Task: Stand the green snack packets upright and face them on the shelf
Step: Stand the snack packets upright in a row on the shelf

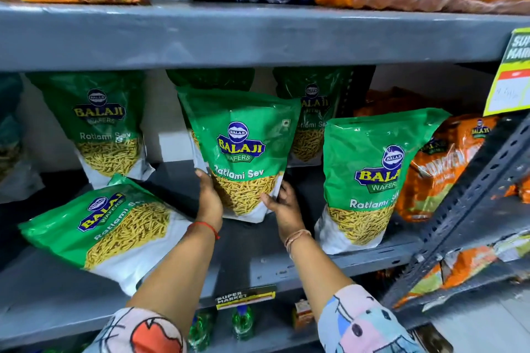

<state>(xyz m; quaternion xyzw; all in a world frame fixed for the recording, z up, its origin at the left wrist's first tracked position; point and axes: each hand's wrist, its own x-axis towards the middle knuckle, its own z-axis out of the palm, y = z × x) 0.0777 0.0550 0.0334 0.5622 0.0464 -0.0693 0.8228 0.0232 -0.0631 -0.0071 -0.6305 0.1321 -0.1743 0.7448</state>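
hands [246, 203] flanking upright green packet [241, 152], gripping base

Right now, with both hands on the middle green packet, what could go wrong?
1. The middle packet leans left; with the left hand and right hand gripping only its base, it may topple on release.
2. The flat-lying packet overhangs the shelf edge; a forearm could knock it off.

The green snack packets [240, 152] were glossy plastic film with clear windows. The shelf [258, 37] was grey painted metal, matt and scuffed. The price tag [509, 77] looked like paper, the sleeves [364, 324] printed cloth.
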